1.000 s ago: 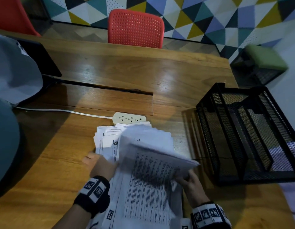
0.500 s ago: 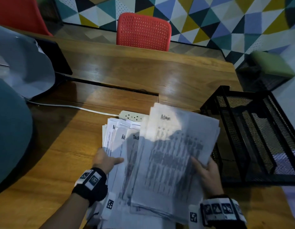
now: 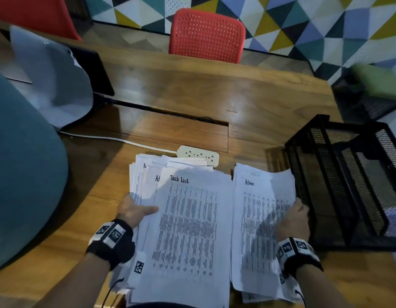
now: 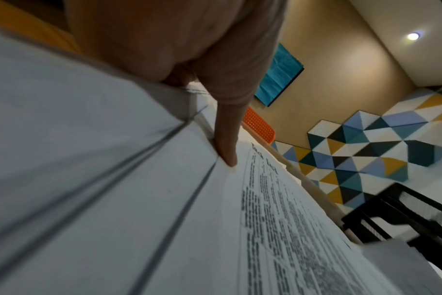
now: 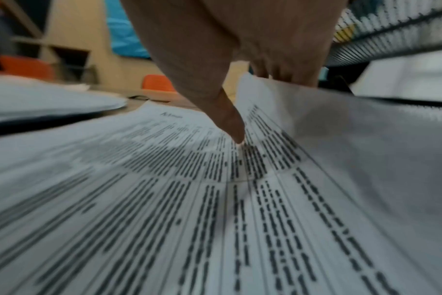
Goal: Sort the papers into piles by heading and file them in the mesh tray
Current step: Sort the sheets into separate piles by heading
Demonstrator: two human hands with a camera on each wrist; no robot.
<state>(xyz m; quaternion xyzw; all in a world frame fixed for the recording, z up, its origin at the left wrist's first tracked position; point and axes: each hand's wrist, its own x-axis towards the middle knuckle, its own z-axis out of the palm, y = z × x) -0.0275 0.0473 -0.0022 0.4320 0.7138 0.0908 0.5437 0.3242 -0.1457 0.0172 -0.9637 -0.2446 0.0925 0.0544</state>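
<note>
A fanned stack of printed papers (image 3: 188, 230) lies on the wooden table (image 3: 192, 96), its top sheet headed "Task List". My left hand (image 3: 135, 210) holds the stack's left edge, thumb (image 4: 225, 143) on top and fingers hidden under sheets. To the right, an "Admin" sheet (image 3: 257, 218) lies beside the stack. My right hand (image 3: 292, 221) pinches its curled-up right edge, thumb (image 5: 230, 123) on the print. The black mesh tray (image 3: 348, 185) stands just right of that hand; what its tiers hold is unclear.
A cream power strip (image 3: 199, 154) with a white cable lies just behind the papers. A grey cloth (image 3: 55, 81) over a dark flat device sits at back left. A teal shape (image 3: 21, 174) fills the left edge. A red chair (image 3: 206, 36) stands behind the table.
My right hand lifted the Admin sheet off the stack, carried it right and lowered it beside the stack, uncovering the Task List sheet. My left hand stayed on the stack's left edge.
</note>
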